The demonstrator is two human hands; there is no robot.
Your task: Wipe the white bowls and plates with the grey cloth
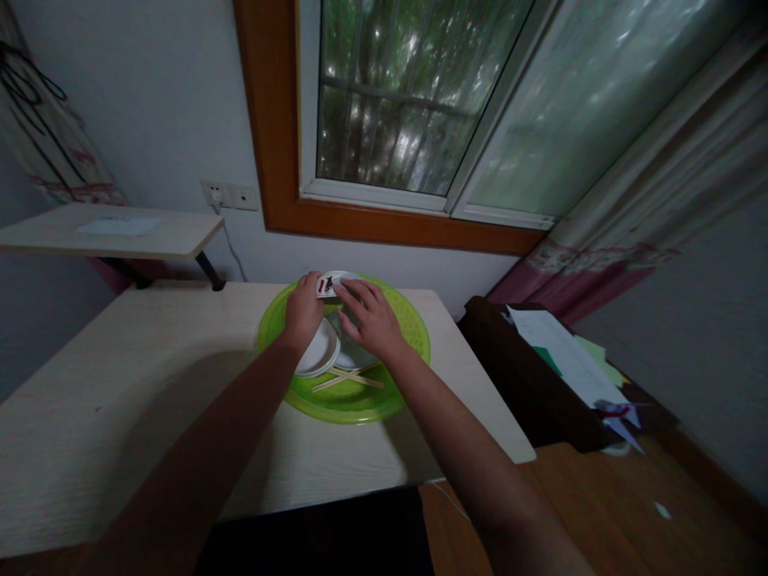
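Observation:
My left hand is closed on the left side of a white bowl-like piece with a red and black print; its full shape is partly hidden by my hands. My right hand has its fingers apart, and its fingertips reach the right side of the same piece. Whether they press on it I cannot tell. Below my hands, a round green tray holds a small stack of white plates on the left. A greyish-white dish lies beside them, partly under my right hand. Light wooden chopsticks lie crossed in front.
The pale wooden table bears the tray. At the left stands a raised shelf with a sheet of paper on it. Behind are a wall socket and a window. A dark brown box-like piece with papers stands right of the table.

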